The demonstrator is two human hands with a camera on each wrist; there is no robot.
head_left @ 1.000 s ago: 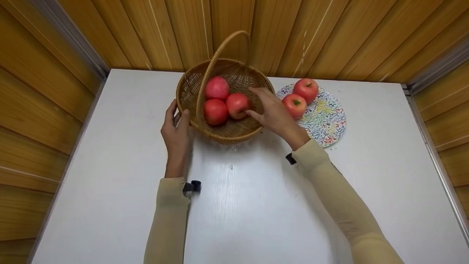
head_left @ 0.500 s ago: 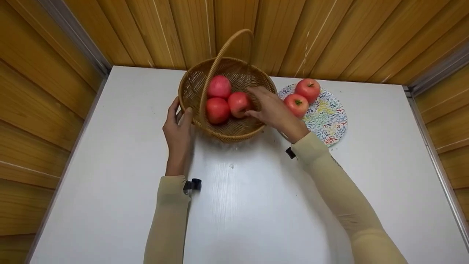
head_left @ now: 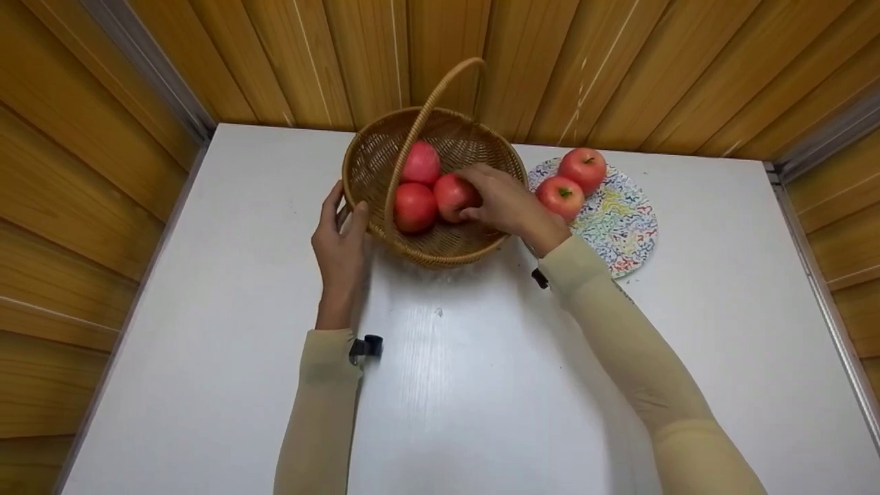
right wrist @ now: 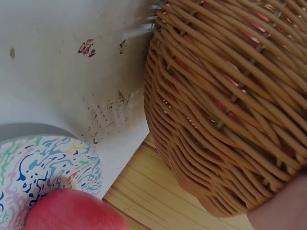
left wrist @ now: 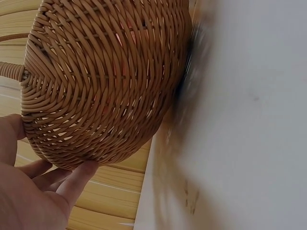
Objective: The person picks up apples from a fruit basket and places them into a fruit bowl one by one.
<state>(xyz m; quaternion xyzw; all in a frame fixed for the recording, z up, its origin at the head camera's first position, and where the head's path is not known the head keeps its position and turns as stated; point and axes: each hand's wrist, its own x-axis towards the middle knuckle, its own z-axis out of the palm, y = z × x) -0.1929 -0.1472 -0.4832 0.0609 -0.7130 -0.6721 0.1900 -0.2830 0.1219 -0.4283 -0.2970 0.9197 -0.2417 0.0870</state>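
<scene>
A brown wicker basket point(head_left: 447, 260) with a tall arched handle stands at the back of the table, three red apples inside it. My left hand point(head_left: 338, 251) holds the basket's left side, thumb at the rim; in the left wrist view its fingertips touch the outer weave. Reaching over the right rim, my right hand point(head_left: 507, 205) grips the rightmost apple point(head_left: 451, 197), fingers behind it and thumb in front. The front-left apple point(head_left: 414, 207) and the back apple point(head_left: 421, 163) lie beside it. In the right wrist view the basket wall point(right wrist: 216, 100) hides the grip.
A round plate point(head_left: 622, 237) with a multicoloured squiggle pattern lies right of the basket. On it sit two more apples, one at the back point(head_left: 583, 170) and one nearer point(head_left: 559, 198). A wood-panelled wall point(head_left: 536, 69) rises behind the white table point(head_left: 440, 385).
My right hand's fingers and thumb have closed in around the rightmost apple. The left hand stays at the basket. The whole head view has shifted slightly.
</scene>
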